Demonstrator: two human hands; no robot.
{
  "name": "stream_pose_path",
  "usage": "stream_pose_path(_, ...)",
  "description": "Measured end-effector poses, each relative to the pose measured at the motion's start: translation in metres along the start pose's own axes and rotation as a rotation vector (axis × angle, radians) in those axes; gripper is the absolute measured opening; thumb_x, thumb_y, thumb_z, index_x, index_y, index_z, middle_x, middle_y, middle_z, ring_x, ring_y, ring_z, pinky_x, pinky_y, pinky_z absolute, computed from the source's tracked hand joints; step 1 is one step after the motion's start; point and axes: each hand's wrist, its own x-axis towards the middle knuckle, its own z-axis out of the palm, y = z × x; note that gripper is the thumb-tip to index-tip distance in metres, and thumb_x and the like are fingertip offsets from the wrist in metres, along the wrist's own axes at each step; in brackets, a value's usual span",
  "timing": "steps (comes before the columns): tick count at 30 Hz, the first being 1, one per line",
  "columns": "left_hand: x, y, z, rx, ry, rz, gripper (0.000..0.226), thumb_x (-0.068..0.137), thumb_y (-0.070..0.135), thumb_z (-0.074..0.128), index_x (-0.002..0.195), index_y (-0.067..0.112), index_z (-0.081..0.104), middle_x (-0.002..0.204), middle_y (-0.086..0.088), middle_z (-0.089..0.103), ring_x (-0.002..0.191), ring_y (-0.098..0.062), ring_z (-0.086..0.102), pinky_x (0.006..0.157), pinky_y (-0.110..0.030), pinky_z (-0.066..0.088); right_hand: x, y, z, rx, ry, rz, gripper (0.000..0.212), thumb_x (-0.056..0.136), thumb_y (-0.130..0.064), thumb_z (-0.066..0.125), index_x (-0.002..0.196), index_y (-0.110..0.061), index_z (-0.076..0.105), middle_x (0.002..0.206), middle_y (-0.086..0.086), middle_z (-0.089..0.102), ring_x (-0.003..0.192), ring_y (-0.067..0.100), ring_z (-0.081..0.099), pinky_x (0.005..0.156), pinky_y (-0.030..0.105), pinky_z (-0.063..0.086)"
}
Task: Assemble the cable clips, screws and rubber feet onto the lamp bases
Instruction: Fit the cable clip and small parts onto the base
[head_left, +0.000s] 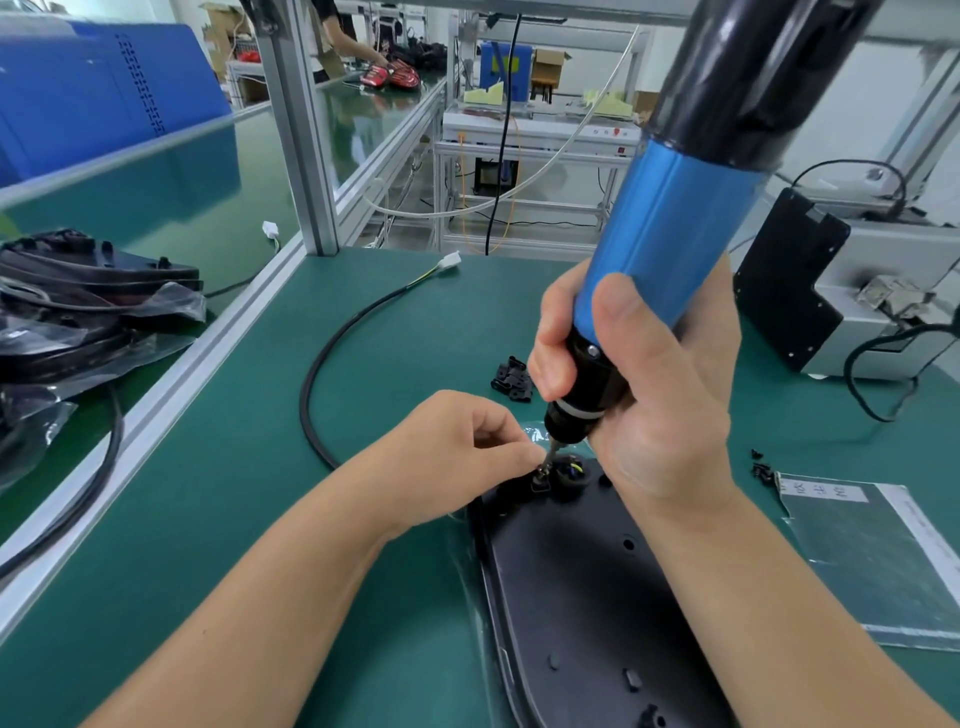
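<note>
My right hand (639, 384) grips the electric screwdriver (670, 228), fingers curled round its blue barrel and black nose; the tool tilts toward 1 o'clock, bit pointing down at the screw (542, 469). My left hand (457, 457) pinches thumb against forefinger beside the bit, steadying the screw over the cable clip (540, 486). The clip sits at the 12 o'clock end of the black lamp base (576, 582), which lies flat on the green bench mat (249, 467) in front of me. A black cable (332, 358) leaves the base end and loops toward 11 o'clock, ending in a white connector (451, 260). Spare cable clips (511, 382) lie heaped at 12 o'clock of the base, just beside my right hand. Loose black screws (762, 467) lie at 3 o'clock, touching the corner of a clear bag (872, 561). Bagged lamp bases (88, 312) are stacked at 9 o'clock.
</note>
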Motion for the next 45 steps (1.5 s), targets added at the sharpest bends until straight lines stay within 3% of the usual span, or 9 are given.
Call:
stream_pose_path(7, -0.001, 0.001, 0.002, 0.044, -0.042, 0.031, 0.042, 0.090, 0.022, 0.064, 0.051, 0.036, 0.060, 0.046, 0.017, 0.046, 0.047, -0.002, 0.037, 0.049, -0.012, 0.033, -0.002, -0.001, 0.001, -0.024, -0.050, -0.012, 0.016, 0.089, -0.017, 0.054, 0.102, -0.016, 0.046, 0.071, 0.022, 0.050, 0.046, 0.026, 0.047, 0.052, 0.030, 0.043)
stream_pose_path(13, -0.003, 0.001, -0.006, -0.042, -0.144, 0.079, 0.027, 0.093, 0.007, 0.062, 0.084, 0.031, 0.070, 0.085, 0.008, 0.072, 0.083, -0.006, 0.062, 0.083, -0.025, 0.050, -0.003, -0.001, -0.004, 0.004, -0.021, 0.002, 0.014, 0.089, -0.018, 0.053, 0.097, -0.011, 0.044, 0.069, 0.015, 0.053, 0.044, 0.026, 0.044, 0.051, 0.029, 0.042)
stream_pose_path(23, -0.002, 0.004, 0.001, 0.074, -0.021, 0.117, 0.048, 0.092, 0.014, 0.063, 0.053, 0.041, 0.062, 0.047, 0.022, 0.051, 0.047, 0.004, 0.045, 0.052, -0.005, 0.034, 0.000, -0.002, 0.000, -0.007, -0.070, -0.016, 0.018, 0.089, -0.017, 0.054, 0.105, -0.019, 0.046, 0.070, 0.023, 0.049, 0.045, 0.026, 0.046, 0.053, 0.029, 0.044)
stream_pose_path(29, -0.002, 0.002, 0.002, 0.036, -0.003, 0.064, 0.037, 0.089, 0.015, 0.066, 0.056, 0.031, 0.062, 0.049, 0.019, 0.052, 0.048, 0.004, 0.043, 0.053, -0.008, 0.035, 0.000, 0.001, -0.001, -0.004, -0.062, 0.033, 0.020, 0.088, -0.020, 0.057, 0.099, -0.009, 0.045, 0.066, 0.016, 0.052, 0.043, 0.024, 0.045, 0.050, 0.028, 0.041)
stream_pose_path(33, -0.001, 0.000, 0.003, 0.019, -0.002, 0.056, 0.028, 0.089, 0.016, 0.066, 0.063, 0.027, 0.064, 0.056, 0.017, 0.056, 0.056, -0.001, 0.047, 0.059, -0.012, 0.039, 0.003, 0.000, 0.001, 0.019, -0.031, 0.071, 0.050, 0.085, -0.042, 0.069, 0.099, -0.001, 0.046, 0.065, 0.004, 0.055, 0.040, 0.019, 0.045, 0.048, 0.026, 0.039)
stream_pose_path(36, -0.001, 0.000, 0.004, 0.003, -0.005, 0.052, 0.027, 0.089, 0.014, 0.065, 0.064, 0.026, 0.063, 0.056, 0.017, 0.056, 0.057, -0.003, 0.047, 0.060, -0.015, 0.040, 0.003, 0.000, 0.003, -0.011, 0.000, 0.045, 0.031, 0.084, -0.034, 0.071, 0.099, -0.016, 0.050, 0.059, 0.002, 0.053, 0.037, 0.016, 0.044, 0.045, 0.026, 0.038)
stream_pose_path(40, -0.001, 0.001, 0.005, 0.003, 0.000, 0.047, 0.031, 0.089, 0.012, 0.065, 0.062, 0.027, 0.061, 0.052, 0.019, 0.055, 0.054, 0.000, 0.047, 0.058, -0.012, 0.039, 0.003, 0.001, 0.002, 0.005, -0.004, 0.080, 0.026, 0.081, -0.025, 0.069, 0.100, -0.020, 0.052, 0.057, 0.002, 0.050, 0.037, 0.013, 0.043, 0.042, 0.025, 0.037)
stream_pose_path(43, -0.001, 0.001, 0.005, -0.006, 0.003, 0.035, 0.029, 0.088, 0.012, 0.065, 0.063, 0.026, 0.061, 0.054, 0.017, 0.055, 0.056, -0.003, 0.047, 0.060, -0.015, 0.041, 0.004, 0.003, 0.000, 0.013, -0.016, 0.119, 0.033, 0.081, -0.025, 0.069, 0.105, -0.008, 0.053, 0.056, 0.001, 0.049, 0.037, 0.013, 0.043, 0.044, 0.023, 0.038)
stream_pose_path(45, -0.002, 0.001, 0.005, -0.001, -0.007, 0.033, 0.026, 0.089, 0.013, 0.065, 0.065, 0.024, 0.063, 0.056, 0.016, 0.055, 0.058, -0.005, 0.047, 0.061, -0.017, 0.041, 0.005, 0.005, -0.004, -0.024, -0.028, 0.143, 0.042, 0.082, -0.026, 0.067, 0.094, 0.009, 0.048, 0.052, -0.002, 0.049, 0.036, 0.016, 0.042, 0.044, 0.024, 0.037)
